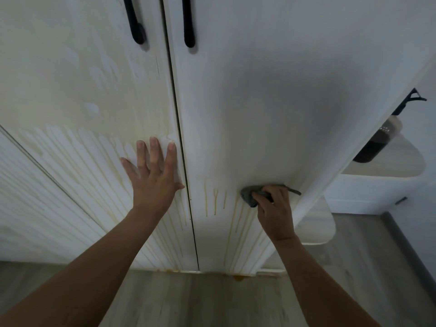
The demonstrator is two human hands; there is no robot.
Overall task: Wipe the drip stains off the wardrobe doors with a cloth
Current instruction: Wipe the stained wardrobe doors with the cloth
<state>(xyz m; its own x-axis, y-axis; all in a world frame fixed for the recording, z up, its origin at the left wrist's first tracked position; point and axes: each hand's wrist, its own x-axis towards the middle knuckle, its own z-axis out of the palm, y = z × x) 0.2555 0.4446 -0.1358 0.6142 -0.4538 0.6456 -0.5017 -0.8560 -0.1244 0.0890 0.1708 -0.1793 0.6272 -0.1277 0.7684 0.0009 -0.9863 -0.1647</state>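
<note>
Two white wardrobe doors fill the view, the left door (pixel 82 90) and the right door (pixel 271 102), each with a black handle at the top. Yellowish drip stains (pixel 214 201) streak the lower part of both doors, densest on the left one. My left hand (pixel 153 175) presses flat against the left door near the gap, fingers straight and spread. My right hand (pixel 274 213) grips a bunched grey-green cloth (pixel 250 193) and holds it against the lower right door, just above the remaining streaks.
Rounded white shelves (pixel 387 166) stick out to the right of the wardrobe; a dark spray bottle (pixel 375 142) stands on the upper one. A ribbed white panel (pixel 35 208) lies left of the doors. Yellow spots (pixel 238 277) mark the grey wood floor at the wardrobe's base.
</note>
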